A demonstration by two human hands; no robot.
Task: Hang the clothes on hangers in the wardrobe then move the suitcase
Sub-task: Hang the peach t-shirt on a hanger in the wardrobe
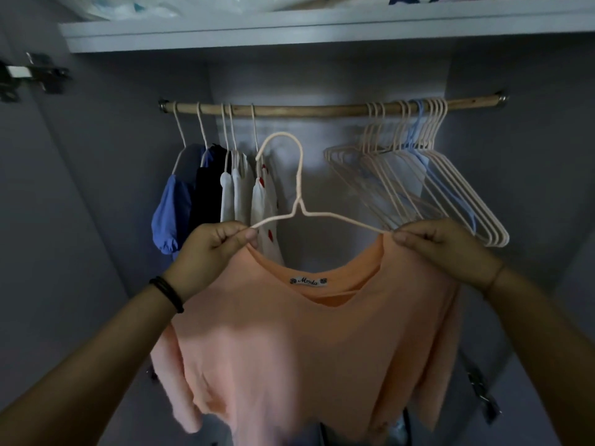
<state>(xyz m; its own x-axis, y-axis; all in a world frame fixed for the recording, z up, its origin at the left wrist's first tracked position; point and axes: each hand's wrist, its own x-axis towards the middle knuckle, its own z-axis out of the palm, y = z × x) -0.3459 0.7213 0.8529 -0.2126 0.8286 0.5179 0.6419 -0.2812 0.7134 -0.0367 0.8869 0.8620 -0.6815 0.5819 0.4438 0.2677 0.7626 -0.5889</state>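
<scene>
Peach cloth fills the view closest to me: an orange top (309, 342) hangs from my two hands, its neckline open toward me with a small label (308, 281) sewn at the back of the collar. My left hand (211, 252) has thumb and forefinger pressed together on the left shoulder of the top and on the left arm of a pale wire hanger (297, 201). My right hand (444, 249) pinches the right shoulder and the hanger's right arm the same way, the other fingers curled under. A black band (167, 294) circles my left wrist.

Between my fingertips the hanger runs left to right, its long axis level across the view, its neck rising from the middle and its hook curling up and over to the left. The hook is free of the rail, below it. The top drops straight down from my fingers, one sleeve dangling below my left wrist.

Beyond my fingers is the wardrobe (499, 175). Its wooden rail (322, 109) spans above the hook. Past my left hand hang clothes already on hangers: a blue garment (170, 214), a black one (206, 194), and white pieces (238, 194), one with red marks. Past my right hand a bunch of empty hangers (428, 181) crowds the rail, mostly pale, one light blue. Above all, a shelf (289, 27) holds bundled things I cannot make out.
</scene>
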